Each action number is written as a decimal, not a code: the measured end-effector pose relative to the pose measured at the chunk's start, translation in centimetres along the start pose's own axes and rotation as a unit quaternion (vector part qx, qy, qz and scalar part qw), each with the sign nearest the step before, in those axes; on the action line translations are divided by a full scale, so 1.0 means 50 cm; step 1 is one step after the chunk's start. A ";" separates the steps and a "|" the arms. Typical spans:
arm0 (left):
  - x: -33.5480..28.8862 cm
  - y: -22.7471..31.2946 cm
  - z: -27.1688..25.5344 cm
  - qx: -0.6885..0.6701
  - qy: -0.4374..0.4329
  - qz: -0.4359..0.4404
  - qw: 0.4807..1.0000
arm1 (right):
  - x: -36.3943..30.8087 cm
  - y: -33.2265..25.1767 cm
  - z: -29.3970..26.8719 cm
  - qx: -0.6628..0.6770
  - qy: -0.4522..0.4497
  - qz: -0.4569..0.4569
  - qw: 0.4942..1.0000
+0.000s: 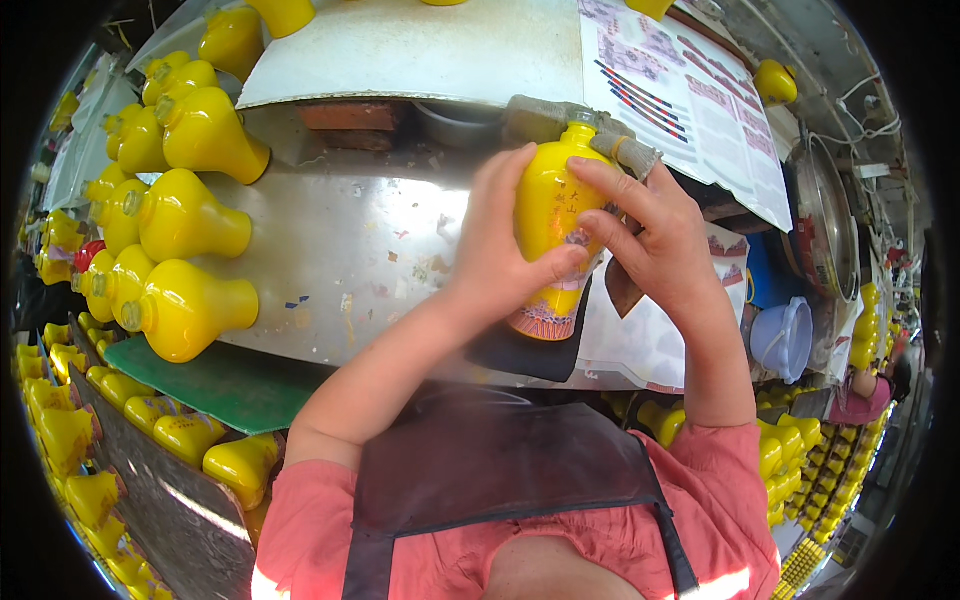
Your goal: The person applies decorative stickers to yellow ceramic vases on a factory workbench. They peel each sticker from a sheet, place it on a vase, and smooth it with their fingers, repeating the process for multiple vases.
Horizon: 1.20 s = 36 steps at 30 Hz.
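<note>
A glossy yellow bottle with a narrow clear neck stands between my hands, over a dark cloth at the table's near edge. Purple and orange patterning rings its base, and small dark characters run down its front. My left hand wraps its left side, thumb across the front. My right hand presses fingers and thumb against its right side. Below the right palm shows a brown pointed piece; whether that hand grips it I cannot tell. Behind the bottle neck lies a rolled grey cloth.
Several yellow bottles stand at the left of the metal table. Printed decal sheets lie on the white board at the back. A lilac bucket is at the right, a green board at the lower left.
</note>
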<state>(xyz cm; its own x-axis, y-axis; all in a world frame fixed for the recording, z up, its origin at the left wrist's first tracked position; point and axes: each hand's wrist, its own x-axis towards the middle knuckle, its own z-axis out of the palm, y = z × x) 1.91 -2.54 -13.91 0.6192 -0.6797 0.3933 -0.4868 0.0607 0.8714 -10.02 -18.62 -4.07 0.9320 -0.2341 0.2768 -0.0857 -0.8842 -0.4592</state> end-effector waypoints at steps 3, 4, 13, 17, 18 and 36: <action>0.000 -0.004 0.001 -0.014 -0.001 0.002 1.000 | 0.006 0.001 -0.009 0.008 -0.021 0.036 0.999; 0.001 -0.005 0.000 -0.022 -0.002 0.002 1.000 | 0.013 0.000 -0.015 0.018 -0.025 0.028 0.999; 0.003 0.000 0.004 -0.048 0.013 -0.013 0.999 | 0.076 -0.051 -0.079 0.281 -0.033 0.169 0.944; 0.004 0.004 0.004 -0.047 0.011 -0.013 0.999 | 0.102 -0.063 -0.050 -0.105 0.028 -0.131 0.985; 0.004 0.004 0.002 -0.049 0.008 -0.015 0.999 | 0.112 -0.058 -0.053 -0.130 0.076 -0.109 0.983; 0.007 0.015 0.002 -0.042 0.035 -0.033 0.998 | 0.083 -0.037 -0.042 -0.227 0.111 -0.245 0.936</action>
<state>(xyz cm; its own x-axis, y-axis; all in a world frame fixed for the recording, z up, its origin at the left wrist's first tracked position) 1.70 -2.78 -13.17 0.6903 -0.6322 0.3519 -0.3931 0.0807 0.9159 -6.75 -18.81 -0.33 0.8068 0.2106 0.5521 0.1452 -0.9763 0.1603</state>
